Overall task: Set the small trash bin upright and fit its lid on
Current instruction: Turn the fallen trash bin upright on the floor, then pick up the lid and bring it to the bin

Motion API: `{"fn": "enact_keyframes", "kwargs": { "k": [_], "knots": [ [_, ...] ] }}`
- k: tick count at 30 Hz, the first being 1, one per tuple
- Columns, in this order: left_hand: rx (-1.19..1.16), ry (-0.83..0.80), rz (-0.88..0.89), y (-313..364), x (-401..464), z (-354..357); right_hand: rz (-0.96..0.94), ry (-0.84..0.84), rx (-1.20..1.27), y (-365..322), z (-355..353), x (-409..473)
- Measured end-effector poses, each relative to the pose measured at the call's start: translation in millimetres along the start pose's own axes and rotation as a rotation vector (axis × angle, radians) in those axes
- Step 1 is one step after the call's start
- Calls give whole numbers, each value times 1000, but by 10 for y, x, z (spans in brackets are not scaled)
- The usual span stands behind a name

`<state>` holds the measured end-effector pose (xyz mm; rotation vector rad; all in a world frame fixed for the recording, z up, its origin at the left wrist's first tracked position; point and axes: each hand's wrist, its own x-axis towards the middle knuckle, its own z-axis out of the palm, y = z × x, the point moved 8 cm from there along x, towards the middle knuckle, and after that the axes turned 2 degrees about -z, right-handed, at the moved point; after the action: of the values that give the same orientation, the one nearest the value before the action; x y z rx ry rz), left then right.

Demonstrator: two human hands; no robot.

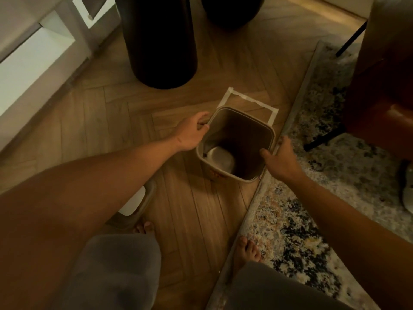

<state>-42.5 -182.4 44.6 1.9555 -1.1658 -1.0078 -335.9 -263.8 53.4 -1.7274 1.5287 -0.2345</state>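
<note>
Head view: the bin (237, 144) stands upright and lidless on the floor (190, 209), beside the rug (297, 220), partly within a tape outline (250, 98). No contents are visible inside. Left hand (191, 133) fingers curl over the left rim; right hand (279, 158) grips the right rim, thumb inside. A white lid (134, 202) lies under the left forearm.

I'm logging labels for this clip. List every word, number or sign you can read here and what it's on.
None can be read.
Small trash bin: an orange-brown mark low on its near outer wall, too blurred to read.
White lid behind the left forearm: no print visible.
White tape outline on the floor: blank.
</note>
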Motion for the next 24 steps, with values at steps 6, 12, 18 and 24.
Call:
{"fn": "enact_keyframes", "kwargs": {
  "k": [6,12,18,24],
  "knots": [
    [106,110,26,44,-28,-420,-293,152,-144,-915,-346,7],
    [163,77,-21,-294,-282,-817,-504,95,-83,-1594,-174,-104],
    [120,212,-178,-1057,-654,-1437,-551,-29,39,-2076,401,-172],
    [131,253,-325,-1828,-1151,-1856,-516,-180,11,-2301,1242,-174]
  ]
}}
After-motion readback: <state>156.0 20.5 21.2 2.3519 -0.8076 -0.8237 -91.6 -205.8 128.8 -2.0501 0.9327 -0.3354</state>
